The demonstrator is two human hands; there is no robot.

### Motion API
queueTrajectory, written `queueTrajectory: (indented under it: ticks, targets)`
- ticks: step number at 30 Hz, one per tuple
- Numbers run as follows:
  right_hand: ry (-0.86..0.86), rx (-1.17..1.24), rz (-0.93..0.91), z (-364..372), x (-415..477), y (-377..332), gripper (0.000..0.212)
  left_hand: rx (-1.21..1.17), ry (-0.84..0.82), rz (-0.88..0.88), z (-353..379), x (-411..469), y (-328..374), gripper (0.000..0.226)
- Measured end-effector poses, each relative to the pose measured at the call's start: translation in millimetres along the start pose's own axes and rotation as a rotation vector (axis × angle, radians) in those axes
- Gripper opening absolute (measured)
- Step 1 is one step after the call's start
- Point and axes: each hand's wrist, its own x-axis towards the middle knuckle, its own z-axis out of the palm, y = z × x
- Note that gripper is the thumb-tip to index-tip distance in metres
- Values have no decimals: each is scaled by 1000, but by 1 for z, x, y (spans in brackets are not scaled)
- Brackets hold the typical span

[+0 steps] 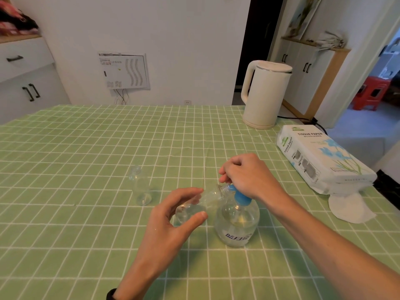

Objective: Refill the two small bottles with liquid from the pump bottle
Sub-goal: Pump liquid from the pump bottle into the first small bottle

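Note:
A clear pump bottle [237,224] with a blue pump collar stands on the green checked tablecloth, part full of clear liquid. My right hand [244,176] rests on top of its pump head, fingers curled over it. My left hand [173,219] grips a small clear bottle [201,203], tilted so its open mouth lies against the pump's nozzle. A second small clear bottle [140,186] stands upright and uncapped to the left, apart from both hands.
A cream electric kettle [265,94] stands at the table's far right with its cord trailing off. A pack of tissue paper [320,159] lies at the right edge, one sheet hanging out. The green tablecloth [86,159] covers the table.

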Motion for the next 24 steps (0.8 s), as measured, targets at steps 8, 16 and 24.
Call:
queueTrajectory:
  ticks: [8,16,24]
  targets:
    - [-17,-28,-53,-8,4,-8,31,-16,11,15,-3,1,6,38]
    - [12,34,-62,-1,7,3,32,3,5,16,-2,2,3,38]
    - [9,23,-37,1,5,3,32,-14,6,11,1,0,-1,39]
